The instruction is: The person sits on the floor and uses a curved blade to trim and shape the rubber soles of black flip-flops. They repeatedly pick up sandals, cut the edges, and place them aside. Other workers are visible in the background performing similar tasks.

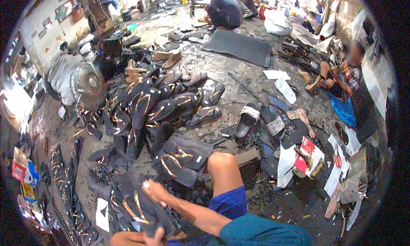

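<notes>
Hands work low in the view over a dark sandal (pixel 136 209) with gold straps. The right hand (pixel 154 191) comes across from the right, fingers curled down onto the sandal's upper end, though whether it pinches a strap I cannot tell. The left hand (pixel 139 237) sits just below, thumb up against the sandal's near edge, holding it from underneath. The sandal lies between the two hands, its long axis running from the left hand up and away toward the right hand; the left hand is the nearer to its heel end. A bare knee (pixel 222 162) rises just right of the right hand.

Beyond the hands, up and away, a heap of like sandals (pixel 162 105) spreads over the floor (pixel 222 64). Left of the hands, loose gold straps (pixel 60 169) lie in rows. Further out stand a fan (pixel 87 83) and a dark mat (pixel 239 45). To the far right another person (pixel 341 75) sits on the floor.
</notes>
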`<state>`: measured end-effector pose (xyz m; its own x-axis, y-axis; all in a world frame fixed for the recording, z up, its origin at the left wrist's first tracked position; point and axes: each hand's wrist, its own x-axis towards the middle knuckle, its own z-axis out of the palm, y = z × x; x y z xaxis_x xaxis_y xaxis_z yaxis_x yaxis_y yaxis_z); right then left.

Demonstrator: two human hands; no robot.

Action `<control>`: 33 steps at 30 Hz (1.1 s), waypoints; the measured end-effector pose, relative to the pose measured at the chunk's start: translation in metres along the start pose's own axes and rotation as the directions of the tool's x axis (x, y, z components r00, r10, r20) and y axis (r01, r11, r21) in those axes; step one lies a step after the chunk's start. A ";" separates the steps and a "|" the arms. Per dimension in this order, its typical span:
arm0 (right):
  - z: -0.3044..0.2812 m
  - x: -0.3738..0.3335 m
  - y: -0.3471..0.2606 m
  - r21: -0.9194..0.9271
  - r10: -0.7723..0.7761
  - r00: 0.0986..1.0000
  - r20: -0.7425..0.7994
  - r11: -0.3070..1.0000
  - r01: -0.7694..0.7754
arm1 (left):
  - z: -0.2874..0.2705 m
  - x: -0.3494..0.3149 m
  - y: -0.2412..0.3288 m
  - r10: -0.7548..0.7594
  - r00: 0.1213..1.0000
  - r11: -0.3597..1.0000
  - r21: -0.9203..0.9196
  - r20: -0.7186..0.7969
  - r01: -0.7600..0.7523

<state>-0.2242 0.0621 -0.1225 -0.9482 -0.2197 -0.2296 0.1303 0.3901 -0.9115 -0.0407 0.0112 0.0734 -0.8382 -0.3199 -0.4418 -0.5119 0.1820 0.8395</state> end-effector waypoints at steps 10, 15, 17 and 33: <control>-0.280 -0.182 0.050 0.793 0.375 0.786 -0.492 0.565 0.227 | -0.115 -0.020 0.072 0.605 0.723 0.788 0.120 -0.332 -0.604; -0.225 -0.167 0.242 0.525 0.433 0.684 -0.587 0.847 -0.086 | -0.101 -0.010 0.043 0.429 0.902 0.902 0.075 -0.054 -0.425; -0.194 -0.143 0.194 0.474 0.376 0.714 -0.591 0.878 -0.070 | -0.089 -0.008 0.029 0.383 0.924 0.919 -0.097 -0.007 -0.382; -0.262 -0.199 0.212 -0.531 -0.141 0.631 -0.763 0.693 -0.487 | -0.004 0.044 -0.033 -0.199 0.980 0.832 -0.525 0.024 0.182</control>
<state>-0.0842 0.4232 -0.1808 -0.8380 0.4882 0.2438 0.3981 0.8525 -0.3386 -0.0600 -0.0121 0.0279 -0.7235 -0.3273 -0.6078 -0.4797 -0.3948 0.7836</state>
